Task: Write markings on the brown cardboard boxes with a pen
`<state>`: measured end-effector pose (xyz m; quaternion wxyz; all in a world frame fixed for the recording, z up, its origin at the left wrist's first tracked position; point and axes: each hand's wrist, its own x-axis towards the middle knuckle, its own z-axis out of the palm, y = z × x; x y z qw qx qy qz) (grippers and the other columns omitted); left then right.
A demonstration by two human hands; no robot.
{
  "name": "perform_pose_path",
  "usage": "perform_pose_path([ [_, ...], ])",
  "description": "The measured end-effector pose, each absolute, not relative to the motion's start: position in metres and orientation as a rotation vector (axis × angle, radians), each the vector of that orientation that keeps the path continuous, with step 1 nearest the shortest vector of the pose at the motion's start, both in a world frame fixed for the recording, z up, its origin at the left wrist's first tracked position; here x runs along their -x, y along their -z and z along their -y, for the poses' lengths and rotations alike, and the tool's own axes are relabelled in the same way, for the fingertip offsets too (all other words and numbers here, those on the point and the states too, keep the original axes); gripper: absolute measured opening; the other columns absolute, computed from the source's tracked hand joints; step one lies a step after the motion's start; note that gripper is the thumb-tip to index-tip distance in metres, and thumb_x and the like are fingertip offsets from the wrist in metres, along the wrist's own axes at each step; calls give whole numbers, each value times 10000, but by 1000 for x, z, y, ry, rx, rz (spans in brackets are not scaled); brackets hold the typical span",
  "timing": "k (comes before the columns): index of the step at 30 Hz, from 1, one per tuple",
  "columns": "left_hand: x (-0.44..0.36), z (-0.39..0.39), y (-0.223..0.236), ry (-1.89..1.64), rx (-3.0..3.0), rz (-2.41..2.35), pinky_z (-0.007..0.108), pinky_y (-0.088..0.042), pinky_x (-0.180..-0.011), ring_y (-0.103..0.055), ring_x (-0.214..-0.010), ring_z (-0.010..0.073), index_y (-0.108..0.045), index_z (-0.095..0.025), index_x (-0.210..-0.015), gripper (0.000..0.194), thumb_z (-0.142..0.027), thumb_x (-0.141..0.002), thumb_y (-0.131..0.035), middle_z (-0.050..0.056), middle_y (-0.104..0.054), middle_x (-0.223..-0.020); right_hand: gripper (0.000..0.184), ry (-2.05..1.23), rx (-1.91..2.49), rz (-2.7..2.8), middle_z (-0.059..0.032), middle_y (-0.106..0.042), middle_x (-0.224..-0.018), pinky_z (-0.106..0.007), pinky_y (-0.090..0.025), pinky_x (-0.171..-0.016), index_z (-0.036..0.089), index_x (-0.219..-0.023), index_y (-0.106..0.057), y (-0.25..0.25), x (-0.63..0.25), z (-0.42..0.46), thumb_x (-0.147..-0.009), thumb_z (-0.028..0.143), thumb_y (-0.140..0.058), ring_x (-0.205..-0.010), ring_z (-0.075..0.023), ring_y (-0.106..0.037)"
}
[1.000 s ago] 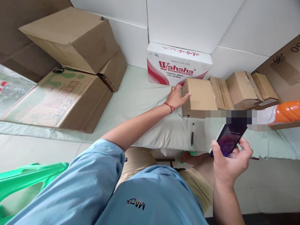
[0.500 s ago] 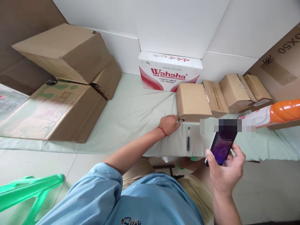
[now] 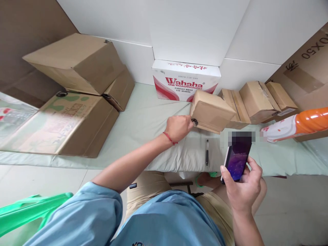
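Note:
My left hand (image 3: 179, 127), with a red string on its wrist, is closed at the near left corner of a small brown cardboard box (image 3: 214, 111). The box is tilted, its left side raised off the cloth. A dark patch shows at that corner by my fingertips; what it is I cannot make out. In my right hand (image 3: 243, 189) is an upright smartphone (image 3: 237, 160), thumb on one edge and fingers round the other. Its screen glows purple, and the top is blurred out. Between the hands a black pen (image 3: 207, 152) lies on the cloth.
A white and red Wahaha carton (image 3: 186, 80) stands against the wall. More brown boxes (image 3: 258, 99) line the right, near an orange-and-white bottle (image 3: 297, 126). Stacked cartons (image 3: 87, 128) occupy the left of the cloth-covered table (image 3: 143, 112). A green stool (image 3: 33, 208) is on the floor.
My left hand has drawn back slightly left and up with the box corner, and the box has gone from flat to tilted. The phone has shifted a little left.

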<state>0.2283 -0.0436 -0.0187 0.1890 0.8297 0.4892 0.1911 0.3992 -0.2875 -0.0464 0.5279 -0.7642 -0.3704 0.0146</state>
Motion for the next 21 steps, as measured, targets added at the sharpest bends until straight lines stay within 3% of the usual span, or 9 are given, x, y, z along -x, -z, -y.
perform_pose_path([
  [3, -193, 34, -2, -656, -2196, -1401, 298, -319, -637, -565, -648, 176, -585, -192, -643, 274, -245, -912, -579, 29, -614, -620, 944, -95, 1793, 919, -147, -679, -1205, -449, -644, -774, 200, -1440, -553, 52, -392, 285, -707, 677, -907, -924, -292, -755],
  [6, -170, 38, -1, -733, -2034, -1363, 265, -323, -616, -479, -584, 126, -472, -209, -594, 305, -214, -894, -526, -21, -505, -558, 912, -129, 1765, 983, -149, -663, -1232, -468, -644, -819, 206, -1454, -541, 55, -381, 280, -745, 666, -886, -994, -303, -743],
  [13, -187, 70, 21, -842, -1765, -1183, 233, -375, -568, -474, -527, 112, -566, -203, -685, 271, -289, -922, -465, -36, -546, -566, 829, 118, 1656, 1317, -166, -619, -1287, -539, -605, -963, 190, -1442, -549, 41, -354, 247, -820, 633, -870, -1140, -321, -672],
  [21, -197, 53, 3, -939, -1782, -1048, 233, -355, -609, -465, -617, 117, -482, -210, -604, 313, -266, -900, -566, -40, -510, -574, 793, 349, 1586, 1402, -196, -590, -1327, -572, -565, -1039, 179, -1495, -488, 18, -325, 208, -880, 552, -823, -1238, -356, -621],
])
